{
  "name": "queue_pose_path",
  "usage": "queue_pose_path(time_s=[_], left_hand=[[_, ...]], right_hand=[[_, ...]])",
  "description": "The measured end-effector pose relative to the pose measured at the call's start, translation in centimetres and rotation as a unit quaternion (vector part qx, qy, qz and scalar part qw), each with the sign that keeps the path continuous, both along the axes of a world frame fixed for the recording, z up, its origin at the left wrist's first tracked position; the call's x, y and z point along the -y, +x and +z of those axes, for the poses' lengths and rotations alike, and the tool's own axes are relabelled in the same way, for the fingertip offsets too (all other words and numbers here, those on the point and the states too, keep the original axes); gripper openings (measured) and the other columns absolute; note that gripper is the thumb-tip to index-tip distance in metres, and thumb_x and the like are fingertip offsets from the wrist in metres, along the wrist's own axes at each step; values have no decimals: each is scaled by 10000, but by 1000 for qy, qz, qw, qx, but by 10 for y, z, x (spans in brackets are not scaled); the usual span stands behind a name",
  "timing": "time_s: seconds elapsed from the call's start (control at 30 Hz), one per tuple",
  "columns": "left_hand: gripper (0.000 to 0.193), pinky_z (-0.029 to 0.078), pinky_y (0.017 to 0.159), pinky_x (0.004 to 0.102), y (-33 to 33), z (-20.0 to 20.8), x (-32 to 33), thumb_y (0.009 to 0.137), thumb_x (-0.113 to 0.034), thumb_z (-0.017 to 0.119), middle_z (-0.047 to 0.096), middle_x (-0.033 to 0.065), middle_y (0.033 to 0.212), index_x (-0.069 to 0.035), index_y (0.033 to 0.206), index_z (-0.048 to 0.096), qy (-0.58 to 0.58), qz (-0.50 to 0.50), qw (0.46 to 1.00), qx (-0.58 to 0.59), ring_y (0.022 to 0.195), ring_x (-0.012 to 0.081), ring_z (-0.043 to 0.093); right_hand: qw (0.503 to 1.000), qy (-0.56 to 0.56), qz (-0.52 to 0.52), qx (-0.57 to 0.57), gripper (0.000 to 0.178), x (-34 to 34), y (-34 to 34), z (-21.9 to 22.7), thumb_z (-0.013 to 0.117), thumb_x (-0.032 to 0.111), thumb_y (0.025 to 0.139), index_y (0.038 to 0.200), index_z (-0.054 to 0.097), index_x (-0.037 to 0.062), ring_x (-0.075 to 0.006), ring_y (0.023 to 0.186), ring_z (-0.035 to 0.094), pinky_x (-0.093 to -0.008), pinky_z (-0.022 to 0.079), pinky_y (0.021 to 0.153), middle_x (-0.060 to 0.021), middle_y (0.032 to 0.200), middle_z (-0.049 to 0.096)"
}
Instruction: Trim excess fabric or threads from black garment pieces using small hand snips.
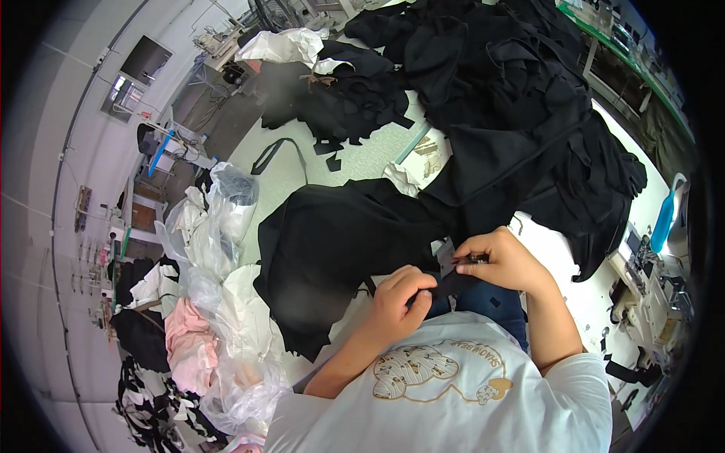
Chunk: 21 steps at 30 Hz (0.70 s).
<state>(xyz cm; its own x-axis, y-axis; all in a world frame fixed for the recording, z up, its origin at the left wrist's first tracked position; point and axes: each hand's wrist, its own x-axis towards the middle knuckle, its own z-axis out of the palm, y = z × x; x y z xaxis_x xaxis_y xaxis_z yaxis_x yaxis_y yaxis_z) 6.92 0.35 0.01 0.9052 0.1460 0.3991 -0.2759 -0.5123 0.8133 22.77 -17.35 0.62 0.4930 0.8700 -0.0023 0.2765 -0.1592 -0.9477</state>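
Black fabric (pixel 340 241) spreads over the table in front of me, and part of it hangs over the near edge toward my lap. My left hand (pixel 405 296) is closed on an edge of this fabric, thumb against the curled fingers. Close beside it on the right, my right hand (pixel 495 260) is closed around a small dark tool (pixel 474 259) with a metallic glint. Fingers cover most of the tool, so its kind is not clear. A small greyish piece (pixel 445 257) shows between the two hands, by the cloth.
A large heap of black cloth (pixel 513 113) fills the far right of the table (pixel 332 162). Black offcuts (pixel 347 102) lie at the far left, near a loose black strip (pixel 279 155). Plastic bags (pixel 234 204) and pink cloth (pixel 192 343) are piled along the left.
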Motion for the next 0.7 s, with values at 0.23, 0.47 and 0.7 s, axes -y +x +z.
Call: queue_pose_path(time_s=[0.23,0.47,0.7], left_hand=[[183,467,594,331,-16,10,0,739,42,630,556,66,739,-62,881,681,133,-51,988,61,670,249,563],[195,501,626,363,-37,8,-4,743,0,639,612,63,800,-107,892,707,138,-76,987,34,742,269,620],[126,490,765,310,-36,-30,21,831,2,583,621,99,918,-13,901,687,-47,-179,954,-236,864,226,614]], right_hand=[[982,7,111,-151,141,-14,-1,-27,632,52,899,988,717,-16,-93,580,612,-263,489,588,-62,748,682],[960,-15,-73,270,184,-32,14,-30,721,101,740,920,700,65,-324,796,650,-433,521,702,-108,876,627],[863,-115,-157,466,155,-58,73,-81,665,69,770,912,603,64,-323,717,652,-433,524,628,-116,927,593]])
